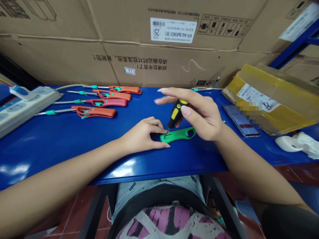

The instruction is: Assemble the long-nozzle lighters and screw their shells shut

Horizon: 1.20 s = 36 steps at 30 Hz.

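A green lighter [179, 134] of the long-nosed kind lies flat on the blue table, its looped trigger end toward the right. My left hand [147, 134] grips its left end, thumb on the near side and fingers on the far side. In my right hand [200, 114] is a short black-and-yellow screwdriver [175, 113], tilted, with the fingers around the handle's top. The screwdriver's tip meets the green body close to my left fingers; whether it sits in a screw or slot is too small to tell. Part of the lighter is behind my right hand.
Several orange and red lighters [107, 102] lie in a row at the left, beside a white power strip [27, 103]. At the right are a phone [241, 121], a yellow-taped box [276, 96] and a white tape roll [289, 143]. Large cardboard boxes [139, 49] wall off the back.
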{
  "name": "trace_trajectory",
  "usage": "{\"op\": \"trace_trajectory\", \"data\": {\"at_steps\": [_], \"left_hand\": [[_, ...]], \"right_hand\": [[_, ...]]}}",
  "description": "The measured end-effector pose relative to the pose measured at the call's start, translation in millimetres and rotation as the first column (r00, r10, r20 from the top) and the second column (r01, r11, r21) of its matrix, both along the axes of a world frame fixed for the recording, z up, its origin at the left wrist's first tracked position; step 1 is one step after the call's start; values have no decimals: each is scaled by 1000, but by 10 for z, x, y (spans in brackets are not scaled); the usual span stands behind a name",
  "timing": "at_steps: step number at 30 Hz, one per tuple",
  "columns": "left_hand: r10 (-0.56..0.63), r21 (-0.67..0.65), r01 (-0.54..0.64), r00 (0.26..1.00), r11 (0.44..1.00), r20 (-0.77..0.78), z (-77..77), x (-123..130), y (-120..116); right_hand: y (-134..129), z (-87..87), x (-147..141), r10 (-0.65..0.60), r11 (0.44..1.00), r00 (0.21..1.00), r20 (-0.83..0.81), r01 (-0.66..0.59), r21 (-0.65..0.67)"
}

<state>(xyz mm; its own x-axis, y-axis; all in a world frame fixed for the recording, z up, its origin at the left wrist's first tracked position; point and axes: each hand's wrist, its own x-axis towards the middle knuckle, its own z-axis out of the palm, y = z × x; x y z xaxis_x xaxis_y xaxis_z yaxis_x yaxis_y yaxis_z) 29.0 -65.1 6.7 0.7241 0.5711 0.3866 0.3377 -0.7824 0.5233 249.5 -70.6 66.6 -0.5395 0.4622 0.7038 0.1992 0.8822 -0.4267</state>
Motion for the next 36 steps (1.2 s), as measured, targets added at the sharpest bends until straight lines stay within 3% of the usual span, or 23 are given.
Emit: {"op": "trace_trajectory", "data": {"at_steps": [6, 12, 17, 22, 28, 33, 36], "left_hand": [[8, 4, -8, 1000, 1000, 11, -9, 1, -5], [0, -3, 0, 1000, 1000, 11, -7, 3, 0], [8, -27, -8, 1000, 1000, -2, -19, 2, 2], [1, -30, -1, 1000, 1000, 6, 1, 7, -3], [19, -50, -19, 1000, 999, 2, 5, 14, -8], [0, -35, 1, 1000, 999, 17, -2, 16, -2], [3, -52, -3, 1000, 999, 11, -3, 14, -1]], "right_hand": [[-1, -4, -48, -76, 987, 996, -53, 82, 136], [-43, 33, -52, -4, 999, 1000, -3, 4, 47], [11, 10, -51, -44, 985, 998, -35, 49, 165], [-25, 26, -7, -3, 1000, 998, 58, 1, 29], [-7, 33, -41, -43, 986, 999, 14, 40, 162], [-40, 78, -30, -8, 997, 996, 87, 2, 73], [-44, 64, -31, -56, 993, 995, 87, 46, 110]]}}
